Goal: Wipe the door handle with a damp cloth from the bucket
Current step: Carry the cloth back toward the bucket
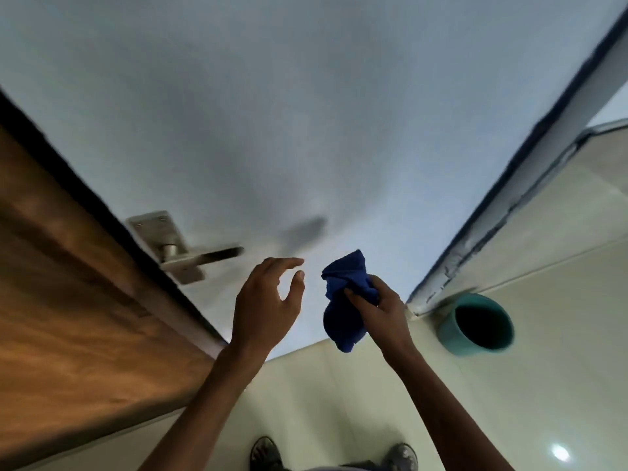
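A metal lever door handle [207,256] on a steel plate sticks out from the pale grey door [306,130]. My right hand [380,307] is shut on a bunched dark blue cloth [343,300], held in front of the door to the right of the handle. My left hand [268,300] hangs open with fingers spread, between the cloth and the handle, a short way below the lever's tip and not touching it. A teal bucket [475,324] stands on the floor at the door's right corner; its inside looks dark.
A brown wooden frame or panel [68,283] runs along the left of the door. A grey door frame [509,205] rises on the right. The floor is cream tile [339,402]. My two shoes show at the bottom edge.
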